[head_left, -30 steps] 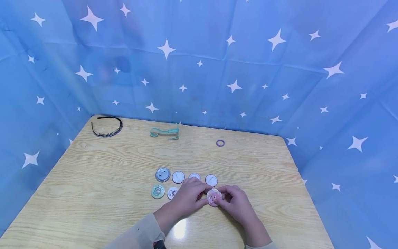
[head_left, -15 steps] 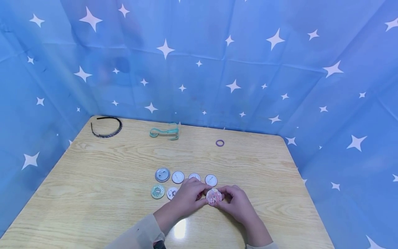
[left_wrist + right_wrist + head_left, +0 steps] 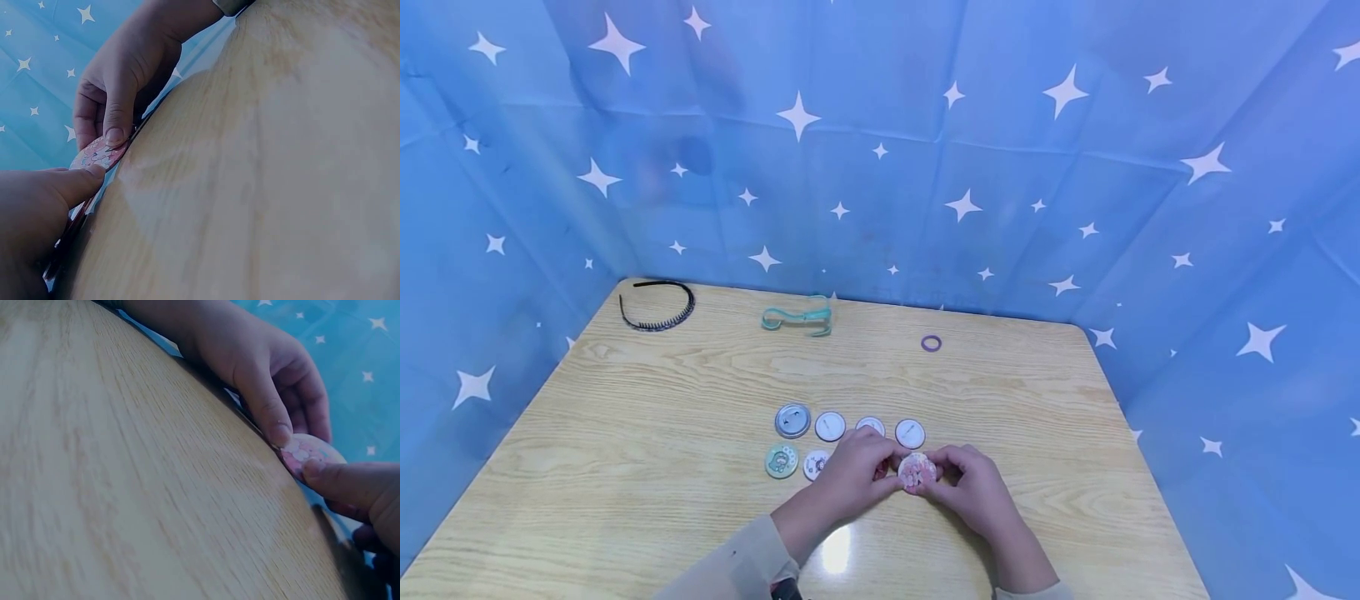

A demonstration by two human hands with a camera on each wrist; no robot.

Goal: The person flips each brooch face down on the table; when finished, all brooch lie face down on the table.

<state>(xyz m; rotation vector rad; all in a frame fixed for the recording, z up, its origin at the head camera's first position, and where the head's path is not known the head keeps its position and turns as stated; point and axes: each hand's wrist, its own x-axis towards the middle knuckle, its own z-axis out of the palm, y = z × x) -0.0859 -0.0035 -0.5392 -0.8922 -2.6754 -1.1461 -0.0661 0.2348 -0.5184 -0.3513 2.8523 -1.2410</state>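
A round pink pin badge (image 3: pixel 917 472) with a cartoon print is pinched between my two hands at the right end of a near row of badges, its printed face up. My left hand (image 3: pixel 854 471) grips its left edge, thumb at the rim. On the opposite edge, my right hand (image 3: pixel 967 486) pinches it with thumb and fingers. The left wrist view shows both thumbs on the badge (image 3: pixel 100 153), which is tilted. Partly hidden under my left hand lies a red badge (image 3: pixel 881 471). Left of it are a white printed badge (image 3: pixel 815 464) and a green one (image 3: pixel 781 461).
Behind lies a row of badges turned pin side up: a large silver one (image 3: pixel 792 421) and white ones, such as the rightmost (image 3: pixel 910 433). Farther back are a black headband (image 3: pixel 658 325), a teal cord-like item (image 3: pixel 801 317) and a purple ring band (image 3: pixel 931 343).
The pink badge has tilted and shifted very slightly between my fingers, away from me. Both hands otherwise keep nearly the same place, and the other badges have not moved.
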